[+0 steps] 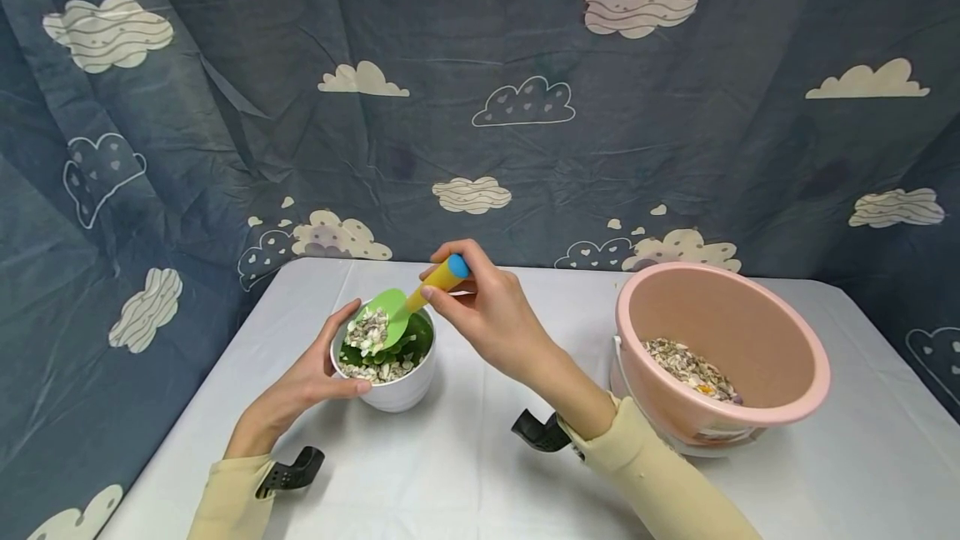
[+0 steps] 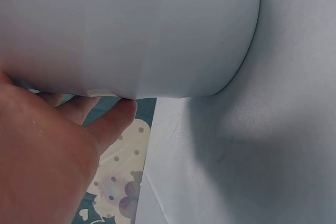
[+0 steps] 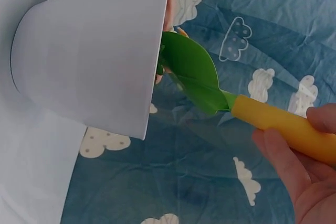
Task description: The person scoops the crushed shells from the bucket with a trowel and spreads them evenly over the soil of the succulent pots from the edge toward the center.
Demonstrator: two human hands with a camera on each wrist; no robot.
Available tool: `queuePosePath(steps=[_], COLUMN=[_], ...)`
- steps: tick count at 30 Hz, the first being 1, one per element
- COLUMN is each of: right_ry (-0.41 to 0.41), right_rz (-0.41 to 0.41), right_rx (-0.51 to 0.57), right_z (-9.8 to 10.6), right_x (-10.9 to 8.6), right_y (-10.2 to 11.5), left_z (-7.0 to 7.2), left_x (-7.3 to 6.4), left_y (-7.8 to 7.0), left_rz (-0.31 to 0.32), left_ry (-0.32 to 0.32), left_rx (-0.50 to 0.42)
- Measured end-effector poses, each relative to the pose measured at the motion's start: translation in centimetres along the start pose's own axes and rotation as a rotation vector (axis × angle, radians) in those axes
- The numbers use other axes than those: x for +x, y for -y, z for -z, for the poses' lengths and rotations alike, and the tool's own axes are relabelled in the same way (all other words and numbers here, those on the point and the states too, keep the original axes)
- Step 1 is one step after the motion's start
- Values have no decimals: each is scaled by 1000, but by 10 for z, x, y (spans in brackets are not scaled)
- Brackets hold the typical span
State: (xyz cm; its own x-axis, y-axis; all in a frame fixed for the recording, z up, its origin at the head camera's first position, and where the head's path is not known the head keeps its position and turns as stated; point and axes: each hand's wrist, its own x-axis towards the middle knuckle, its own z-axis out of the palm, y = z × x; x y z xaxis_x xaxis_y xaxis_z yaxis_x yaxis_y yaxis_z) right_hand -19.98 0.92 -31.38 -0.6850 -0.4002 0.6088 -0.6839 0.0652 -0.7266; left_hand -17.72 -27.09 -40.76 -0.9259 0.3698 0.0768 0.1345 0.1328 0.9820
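A white flower pot (image 1: 399, 394) stands on the table with a green leafy plant (image 1: 408, 346) and pale pebbles inside it. My left hand (image 1: 318, 369) grips the pot from its left side, thumb at the near rim and fingers around the far side. In my right hand (image 1: 491, 315) is a toy trowel (image 3: 197, 74) with a green blade and a yellow handle with a blue end. Its blade, tilted down to the left over the pot's mouth, carries small pebbles (image 1: 369, 330). In the right wrist view the blade overlaps the pot's rim.
A pink bucket (image 1: 806, 377) stands at the right of the white table (image 1: 480, 473), with mixed pebbles (image 1: 690, 369) in its bottom. Behind the table hangs a dark cloth (image 1: 480, 140) with a cloud print. A black wrist mount (image 1: 292, 473) sticks out from the left sleeve.
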Motion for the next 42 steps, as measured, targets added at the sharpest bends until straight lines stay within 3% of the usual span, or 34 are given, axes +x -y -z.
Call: queuePosePath(steps=[11, 23, 27, 36, 42], right_ry=[-46, -122, -128, -129, -98], right_rz=[-59, -198, -206, -205, -181], right_rx=[10, 214, 229, 238, 166], right_z=[2, 11, 13, 16, 13], right_x=[-3, -5, -5, -3, 2], right_y=[-7, -19, -19, -20, -17], left_z=[1, -1, -1, 0, 2], left_x=[0, 2, 2, 1, -1], left_y=[0, 4, 5, 2, 0], left_rz=[4, -19, -30, 6, 13], left_ry=[1, -6, -10, -27, 1], left_rx=[11, -59, -73, 32, 16])
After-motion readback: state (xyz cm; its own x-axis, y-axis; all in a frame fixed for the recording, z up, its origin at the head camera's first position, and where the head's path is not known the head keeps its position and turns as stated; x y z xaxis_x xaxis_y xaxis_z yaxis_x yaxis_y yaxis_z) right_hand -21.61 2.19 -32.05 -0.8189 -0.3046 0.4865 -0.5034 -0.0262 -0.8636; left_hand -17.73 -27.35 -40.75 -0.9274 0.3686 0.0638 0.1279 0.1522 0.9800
